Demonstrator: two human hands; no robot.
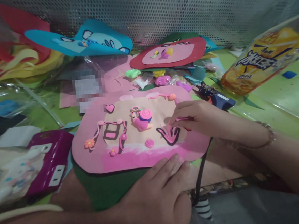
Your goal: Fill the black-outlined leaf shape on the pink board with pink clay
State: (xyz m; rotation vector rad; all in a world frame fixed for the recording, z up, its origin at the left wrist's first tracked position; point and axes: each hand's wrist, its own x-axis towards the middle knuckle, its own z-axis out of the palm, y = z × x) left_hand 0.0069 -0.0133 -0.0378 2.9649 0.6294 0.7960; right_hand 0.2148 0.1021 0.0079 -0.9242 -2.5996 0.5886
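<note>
A pink felt craft board (132, 157) lies in front of me, decorated with clay shapes: a snail (142, 118), a heart (110, 108), flowers and a pink plant outlined in black (169, 134). My left hand (157, 193) rests flat on the board's near edge, fingers stretched out. My right hand (191, 117) hovers over the plant shape, fingertips pinched on a thin strip of pink clay (182, 119). A bracelet (268, 132) sits on my right wrist.
Lumps of coloured clay (159, 79) and a red felt piece (171, 54) lie behind the board. A blue felt piece (88, 39) leans at the back left. A magenta box (50, 160) sits left, a yellow snack bag (266, 61) right. A black cable (202, 171) runs under my right forearm.
</note>
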